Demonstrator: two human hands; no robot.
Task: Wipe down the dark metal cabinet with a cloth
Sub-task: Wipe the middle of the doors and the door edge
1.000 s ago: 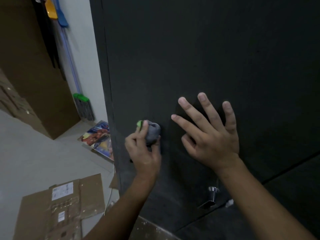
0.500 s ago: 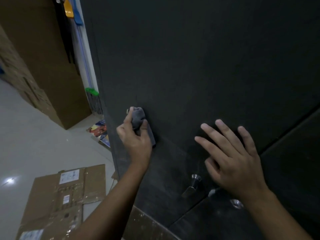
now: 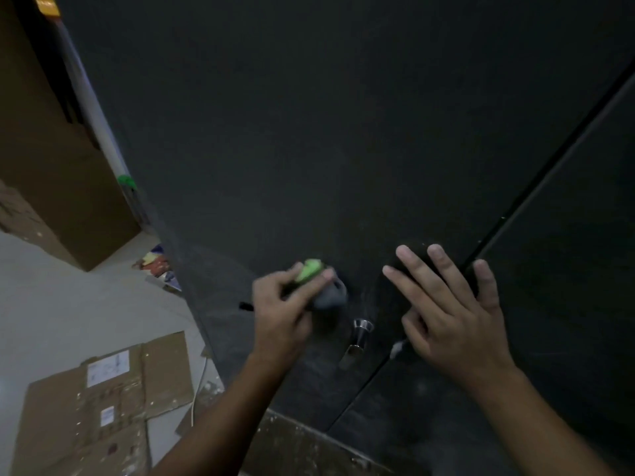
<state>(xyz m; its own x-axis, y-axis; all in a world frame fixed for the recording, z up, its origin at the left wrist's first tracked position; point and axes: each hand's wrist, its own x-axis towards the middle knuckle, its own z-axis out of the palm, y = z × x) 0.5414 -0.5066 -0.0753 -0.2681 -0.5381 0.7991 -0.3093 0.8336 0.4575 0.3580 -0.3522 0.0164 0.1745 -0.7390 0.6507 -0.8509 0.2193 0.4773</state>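
Flattened cardboard (image 3: 103,400) is lying on the pale floor (image 3: 68,297) at far left, leaving open floor beside the dark metal cabinet (image 3: 343,132)'s left edge. The left hand (image 3: 281,317) is pressing a bunched, blurred grey-and-green cloth (image 3: 330,295) to the cabinet door, fingers curled round it, just left of a chrome handle (image 3: 361,329). The right hand (image 3: 453,321) is lying flat with fingers spread, spanning the door seam; the cabinet's top is cut off.
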